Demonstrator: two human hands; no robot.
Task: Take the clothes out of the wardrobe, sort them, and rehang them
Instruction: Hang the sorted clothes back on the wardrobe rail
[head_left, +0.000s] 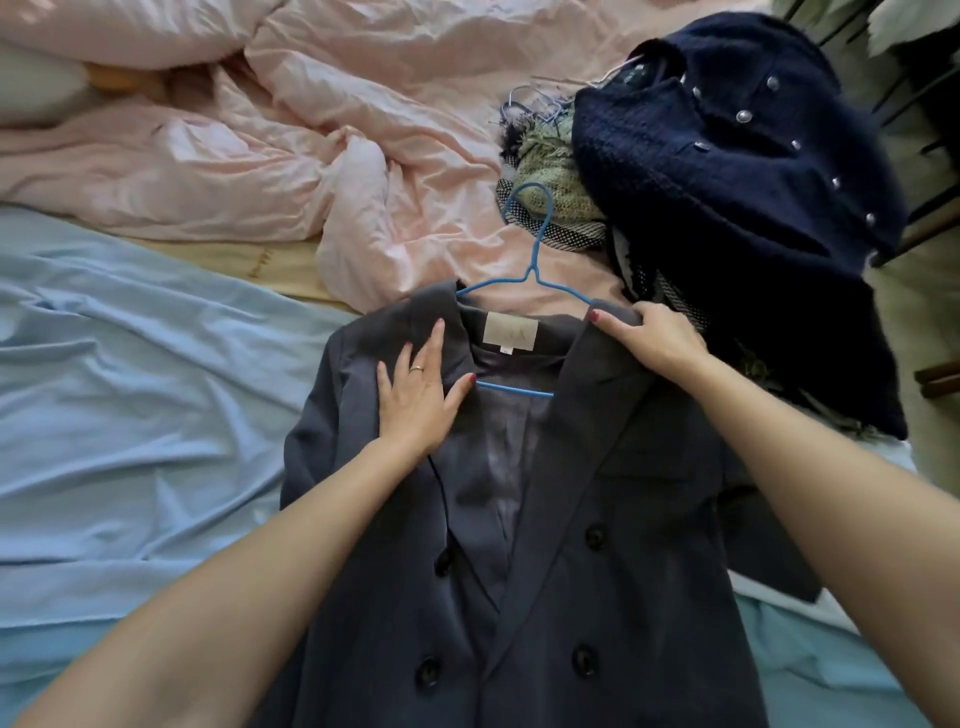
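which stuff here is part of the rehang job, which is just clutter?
Job: grey blazer, blue hanger inside it, navy cardigan, green knit, left hand flat on blazer, right hand gripping its shoulder.
Clutter: pink duvet, blue sheet.

1. The light is soft and even, daylight-like, with no hard glare anywhere.
2. The brightest area is the pink duvet (322, 119) at upper left, which suggests light arriving from that side.
3. Shadows are faint: a soft one lies under the left hand (415, 395) on the grey blazer (545, 519).
4. The navy knit jacket (727, 156) reads very dark, and its folds lose detail.
5. Wide-angle distortion stretches both forearms toward the bottom corners.
6. The top corners are slightly soft; the centre is sharp.
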